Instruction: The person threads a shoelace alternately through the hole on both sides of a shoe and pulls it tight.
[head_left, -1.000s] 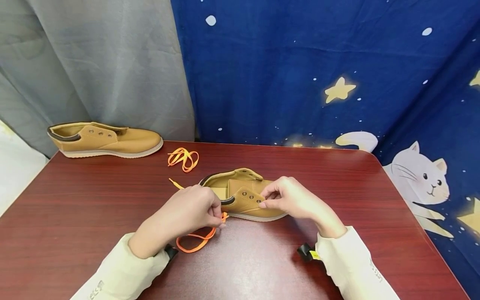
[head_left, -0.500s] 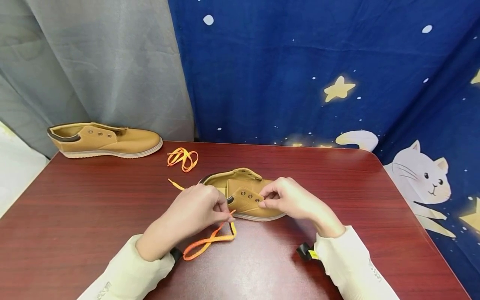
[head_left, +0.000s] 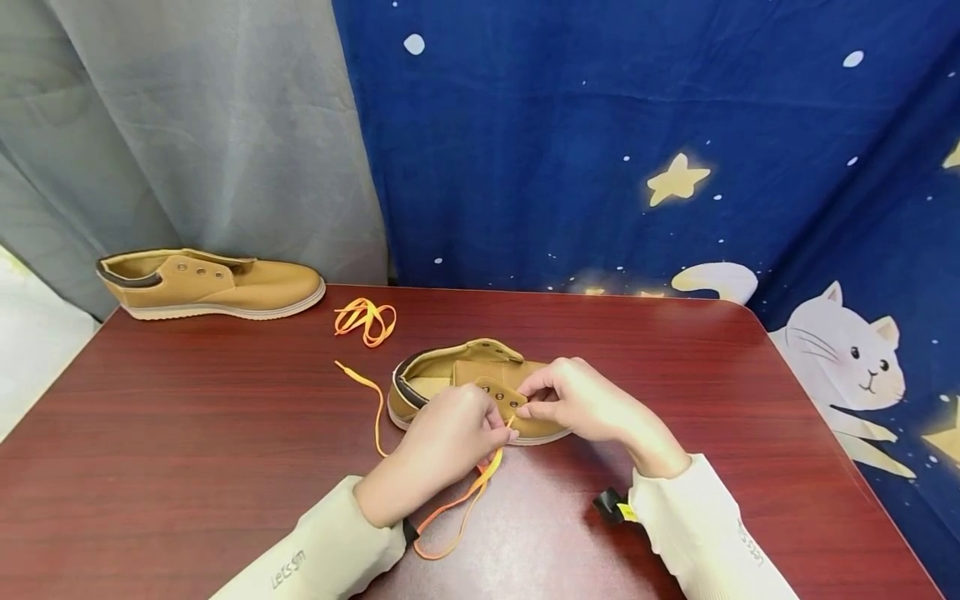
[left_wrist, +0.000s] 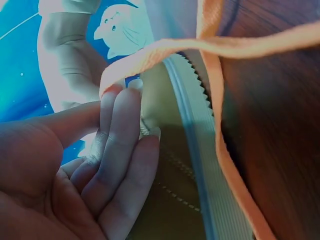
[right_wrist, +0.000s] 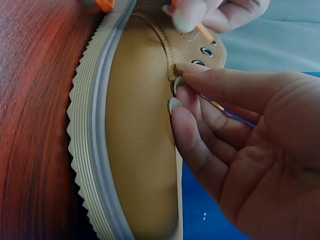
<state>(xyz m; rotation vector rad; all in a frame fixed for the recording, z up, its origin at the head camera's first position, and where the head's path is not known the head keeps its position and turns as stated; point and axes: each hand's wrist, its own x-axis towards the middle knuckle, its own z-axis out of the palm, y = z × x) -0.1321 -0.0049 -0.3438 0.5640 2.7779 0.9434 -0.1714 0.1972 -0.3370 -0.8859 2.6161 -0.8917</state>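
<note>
A tan shoe (head_left: 491,372) sits in the middle of the table, toe to the right, its eyelet flaps spread and unlaced. My left hand (head_left: 453,429) pinches an orange shoelace (head_left: 489,473) near one end. The lace tip (right_wrist: 206,35) points at the eyelets (right_wrist: 206,51) of the near flap in the right wrist view. From the left fingers the lace (left_wrist: 235,47) loops over the table; its other end lies left of the shoe. My right hand (head_left: 581,402) pinches the front corner of that near flap between thumb and fingers.
A second tan shoe (head_left: 217,287) stands at the back left. Beside it lies a bundled orange shoelace (head_left: 365,321). Grey and blue curtains (head_left: 525,142) hang behind the table (head_left: 187,450). A black wrist device (head_left: 609,505) sits under the right sleeve.
My left hand has moved right along the shoe with the lace, bringing its tip to the near flap's eyelets. The right hand has stayed on the flap.
</note>
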